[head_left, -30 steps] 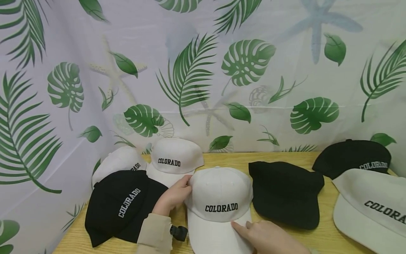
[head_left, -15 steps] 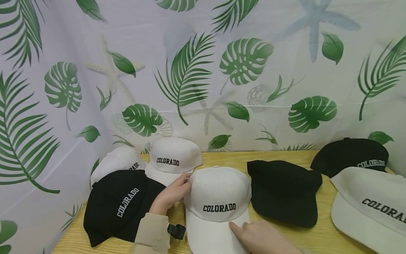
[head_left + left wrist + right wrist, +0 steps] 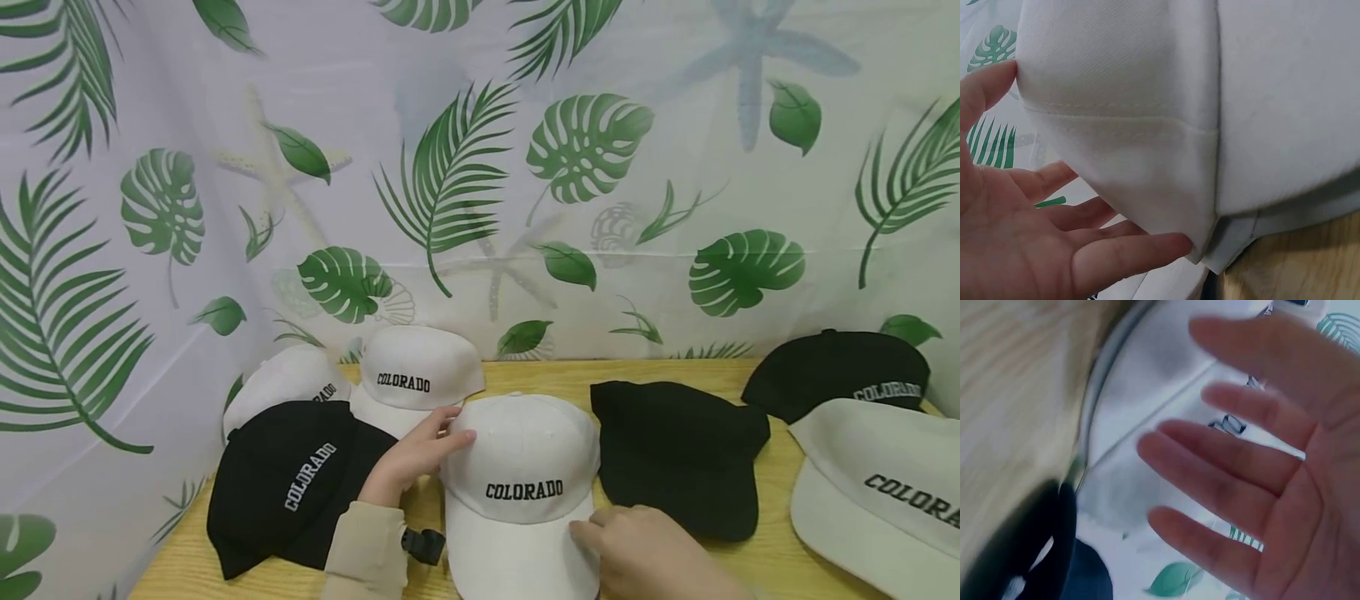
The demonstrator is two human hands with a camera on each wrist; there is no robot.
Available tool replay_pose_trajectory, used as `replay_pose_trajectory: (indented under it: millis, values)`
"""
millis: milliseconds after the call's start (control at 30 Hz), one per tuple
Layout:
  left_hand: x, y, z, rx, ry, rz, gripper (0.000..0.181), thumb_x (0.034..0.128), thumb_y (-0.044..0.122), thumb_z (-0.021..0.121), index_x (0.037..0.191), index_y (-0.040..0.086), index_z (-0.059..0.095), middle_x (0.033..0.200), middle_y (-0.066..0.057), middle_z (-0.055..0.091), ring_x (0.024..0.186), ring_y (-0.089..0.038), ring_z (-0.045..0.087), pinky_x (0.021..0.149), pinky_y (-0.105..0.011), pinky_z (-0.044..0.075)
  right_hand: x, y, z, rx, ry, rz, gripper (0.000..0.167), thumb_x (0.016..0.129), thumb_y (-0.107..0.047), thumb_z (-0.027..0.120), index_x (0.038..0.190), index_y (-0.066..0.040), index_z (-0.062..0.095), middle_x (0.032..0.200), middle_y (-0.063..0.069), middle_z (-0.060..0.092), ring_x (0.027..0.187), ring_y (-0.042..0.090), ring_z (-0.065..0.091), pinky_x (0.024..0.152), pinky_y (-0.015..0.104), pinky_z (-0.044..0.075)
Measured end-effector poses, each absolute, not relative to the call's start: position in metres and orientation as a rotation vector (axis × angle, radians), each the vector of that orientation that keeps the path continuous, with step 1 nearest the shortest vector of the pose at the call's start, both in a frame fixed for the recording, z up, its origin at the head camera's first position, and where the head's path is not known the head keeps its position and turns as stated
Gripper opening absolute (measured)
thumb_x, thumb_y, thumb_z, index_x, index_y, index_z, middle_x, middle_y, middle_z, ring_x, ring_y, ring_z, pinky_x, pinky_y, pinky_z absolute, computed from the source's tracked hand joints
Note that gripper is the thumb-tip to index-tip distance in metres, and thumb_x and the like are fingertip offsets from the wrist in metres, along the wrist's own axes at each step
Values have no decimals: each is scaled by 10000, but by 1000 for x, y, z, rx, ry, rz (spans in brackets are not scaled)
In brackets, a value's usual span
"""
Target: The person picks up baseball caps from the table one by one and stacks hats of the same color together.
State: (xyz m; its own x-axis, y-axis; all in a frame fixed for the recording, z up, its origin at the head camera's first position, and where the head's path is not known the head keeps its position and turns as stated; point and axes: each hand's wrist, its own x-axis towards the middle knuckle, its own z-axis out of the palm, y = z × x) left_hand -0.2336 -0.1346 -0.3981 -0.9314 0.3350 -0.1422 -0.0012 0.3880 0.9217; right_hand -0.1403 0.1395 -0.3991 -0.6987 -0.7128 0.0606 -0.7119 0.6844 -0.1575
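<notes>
A white baseball cap [image 3: 517, 454] with COLORADO in black letters sits at the front middle of the table, brim toward me. My left hand [image 3: 420, 454] is at the left side of its crown. The left wrist view shows its spread fingers [image 3: 1104, 253] touching the cap's edge, not curled round it. My right hand [image 3: 645, 546] is beside the right edge of the brim. In the right wrist view its fingers [image 3: 1210, 469] are spread and fairly straight, blurred, with the cap behind them. Whether they touch it I cannot tell.
Left of it lie a black cap [image 3: 277, 475] and two white caps, one at the far left [image 3: 281, 383] and one at the back [image 3: 420, 367]. To the right are a black cap [image 3: 675, 450], another black cap [image 3: 840, 367] and a white cap [image 3: 885, 467]. Leaf-patterned cloth [image 3: 480, 167] hangs behind.
My right hand has moved off the brim's top toward its right edge. One left finger now sticks out over the crown's front. The cap has stayed nearly in place.
</notes>
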Motion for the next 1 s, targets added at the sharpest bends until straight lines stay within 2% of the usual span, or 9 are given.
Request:
replay_pose_trajectory:
  millis: [67, 233, 333, 533, 833, 1000]
  values:
    - [-234, -133, -399, 299, 2333, 1568, 632, 862, 339, 556, 1336, 15, 291, 1357, -226, 275, 1225, -388, 273, 844, -590, 335, -142, 150, -399, -1231, 2968, -256, 188, 664, -77, 691, 780, -142, 558, 638, -118, 433, 531, 56, 358, 477, 213, 336]
    - [-235, -131, -399, 291, 2321, 1568, 643, 860, 335, 562, 1342, 14, 284, 1354, -234, 275, 1221, -390, 280, 848, -588, 335, -143, 177, -403, -1064, 3124, -77, 251, 652, -131, 736, 870, -78, 623, 785, -19, 559, 688, 156, 525, 583, 305, 448]
    - [-235, -131, -399, 281, 2324, 1561, 652, 858, 337, 564, 1348, 16, 278, 1356, -238, 270, 1222, -388, 280, 851, -581, 339, -143, 191, -406, -898, 3154, 46, 296, 660, -195, 742, 910, -77, 635, 868, 35, 585, 780, 226, 554, 638, 382, 459]
    - [-233, -134, -398, 266, 2331, 1561, 638, 857, 336, 567, 1337, 17, 292, 1357, -231, 273, 1223, -390, 276, 850, -582, 339, -150, 203, -412, -842, 3215, 188, 246, 636, -200, 739, 833, -119, 614, 805, 18, 559, 684, 215, 520, 545, 366, 424]
    - [-232, -135, -397, 256, 2358, 1568, 567, 853, 326, 575, 1254, -6, 350, 1332, -220, 307, 1210, -387, 298, 829, -549, 371, -155, 212, -413, -807, 3284, 169, 388, 624, -67, 761, 986, -95, 624, 808, 45, 558, 616, 223, 527, 452, 299, 413]
    - [-232, -134, -398, 259, 2355, 1572, 599, 851, 328, 578, 1274, -20, 336, 1333, -222, 306, 1210, -384, 299, 838, -555, 363, -151, 222, -409, -739, 3182, 120, 392, 649, -71, 747, 1016, -107, 614, 862, 30, 546, 654, 208, 524, 492, 312, 429]
